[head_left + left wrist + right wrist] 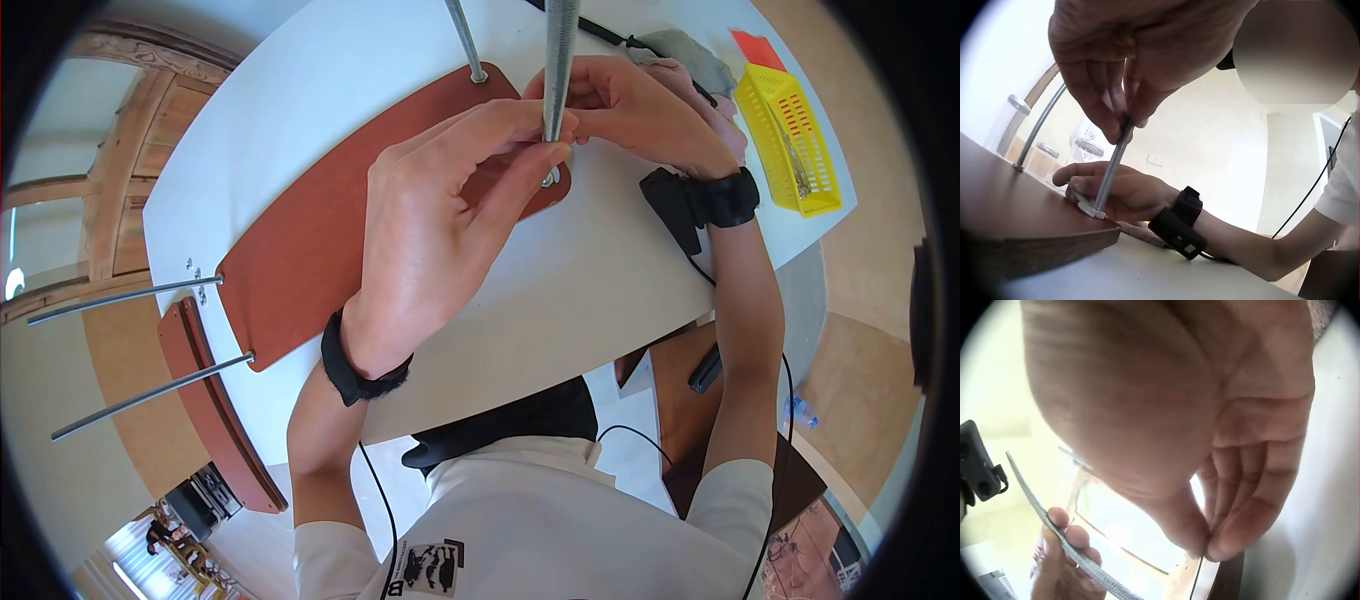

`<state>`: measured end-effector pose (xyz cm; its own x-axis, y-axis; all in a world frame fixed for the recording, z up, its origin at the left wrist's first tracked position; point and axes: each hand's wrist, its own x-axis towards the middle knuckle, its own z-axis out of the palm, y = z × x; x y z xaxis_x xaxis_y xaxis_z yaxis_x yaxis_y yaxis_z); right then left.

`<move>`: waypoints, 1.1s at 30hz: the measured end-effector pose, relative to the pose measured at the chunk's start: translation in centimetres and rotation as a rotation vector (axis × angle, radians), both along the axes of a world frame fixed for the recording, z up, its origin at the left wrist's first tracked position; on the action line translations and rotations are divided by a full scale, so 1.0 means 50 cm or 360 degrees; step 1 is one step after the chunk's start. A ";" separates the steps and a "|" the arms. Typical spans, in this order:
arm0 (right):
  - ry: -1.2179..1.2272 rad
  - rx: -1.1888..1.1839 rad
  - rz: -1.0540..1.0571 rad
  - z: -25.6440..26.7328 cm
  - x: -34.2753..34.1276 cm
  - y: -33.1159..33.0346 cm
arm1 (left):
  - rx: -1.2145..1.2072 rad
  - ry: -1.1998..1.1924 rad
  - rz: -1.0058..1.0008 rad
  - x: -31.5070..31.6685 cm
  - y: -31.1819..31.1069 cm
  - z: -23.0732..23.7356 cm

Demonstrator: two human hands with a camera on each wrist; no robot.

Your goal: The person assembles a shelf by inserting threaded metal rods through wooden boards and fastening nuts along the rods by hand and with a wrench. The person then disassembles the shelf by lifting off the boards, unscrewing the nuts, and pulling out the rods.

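Observation:
A reddish-brown board (310,240) lies on the white table, with threaded metal rods standing at its corners. My left hand (430,220) pinches the rod (562,50) at the near right corner between thumb and fingertips, partway up its length. Low beside that rod, my right hand (640,115) pinches a small flat silver wrench (1087,205) by its end. In the left wrist view the wrench's head sits at the rod's base, close over the board. My right hand (1166,425) hides most of the tool in its own wrist view.
A yellow basket (745,110) stands at the right, beside a red piece (757,48). Grey cloth (690,55) and pink cloth lie behind my right hand. Small hardware (195,270) lies left of the board. More brown boards (215,410) rest at the table's left edge.

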<state>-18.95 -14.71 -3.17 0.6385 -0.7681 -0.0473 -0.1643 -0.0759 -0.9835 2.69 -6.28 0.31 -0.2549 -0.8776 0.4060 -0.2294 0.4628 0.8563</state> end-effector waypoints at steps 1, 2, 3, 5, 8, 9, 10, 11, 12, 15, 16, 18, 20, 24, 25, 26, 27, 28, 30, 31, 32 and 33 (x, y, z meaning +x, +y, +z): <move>0.0000 -0.0001 -0.0001 0.001 -0.001 -0.001 | 0.0018 0.0012 -0.0006 -0.001 0.000 0.001; 0.0059 0.0007 -0.0009 0.004 -0.002 -0.002 | 0.0017 0.0013 -0.0007 -0.001 -0.001 0.000; 0.0119 0.0014 -0.0017 0.006 -0.002 -0.003 | -0.0023 -0.0005 -0.0008 0.000 -0.003 -0.002; 0.0171 0.0010 -0.0015 0.005 -0.006 -0.008 | -0.0059 -0.0022 -0.0005 0.002 -0.001 0.002; 0.0255 -0.0003 -0.0029 0.016 -0.005 -0.004 | 0.0152 -0.0091 -0.0067 0.005 0.007 0.020; 0.0287 -0.0012 -0.0049 0.019 -0.004 -0.001 | 0.0149 -0.0106 -0.0065 0.005 0.007 0.020; 0.0288 -0.0012 -0.0048 0.020 -0.005 0.001 | 0.0147 -0.0121 -0.0063 0.005 0.007 0.020; 0.0246 0.0056 -0.0053 0.019 -0.005 0.002 | 0.0147 -0.0122 -0.0063 0.004 0.005 0.015; 0.0204 0.0126 -0.0058 0.018 -0.007 0.003 | 0.0070 -0.0071 -0.0037 0.003 0.002 0.007; 0.0099 0.0058 -0.0012 -0.004 -0.013 -0.005 | -0.0045 -0.0039 -0.0012 0.003 -0.004 -0.003; 0.0099 0.0059 -0.0013 -0.006 -0.015 -0.008 | -0.0086 -0.0057 -0.0008 0.003 -0.005 -0.004; 0.0131 0.0031 0.0032 -0.009 -0.014 -0.012 | -0.0052 -0.0020 -0.0007 0.000 -0.002 -0.004; 0.0160 0.0030 0.0024 -0.005 -0.013 -0.010 | -0.0020 0.0016 -0.0004 0.001 0.002 0.005; 0.0120 0.0099 0.0001 -0.007 -0.016 -0.009 | 0.0154 -0.0100 -0.0066 0.004 0.006 0.020; 0.0119 0.0100 0.0000 -0.007 -0.015 -0.009 | 0.0160 -0.0092 -0.0065 0.004 0.006 0.018; 0.0121 0.0072 -0.0001 -0.008 -0.014 -0.008 | 0.0162 -0.0092 -0.0065 0.003 0.004 0.013; 0.0122 0.0042 -0.0003 -0.008 -0.014 -0.008 | 0.0087 -0.0035 -0.0037 0.000 0.001 0.005; 0.0122 0.0041 -0.0002 -0.007 -0.014 -0.008 | 0.0011 0.0022 -0.0010 -0.001 0.000 0.001; 0.0189 0.0066 -0.0021 -0.005 -0.017 -0.008 | -0.0010 0.0003 0.0000 0.000 -0.001 0.000; 0.0189 0.0066 -0.0021 -0.005 -0.018 -0.008 | -0.0031 -0.0015 0.0008 0.000 -0.001 0.000; 0.0217 0.0060 -0.0011 -0.004 -0.019 -0.010 | -0.0032 -0.0016 0.0009 -0.001 -0.001 -0.001; 0.0244 0.0054 -0.0001 -0.002 -0.019 -0.011 | -0.0034 -0.0005 0.0014 -0.002 -0.002 -0.003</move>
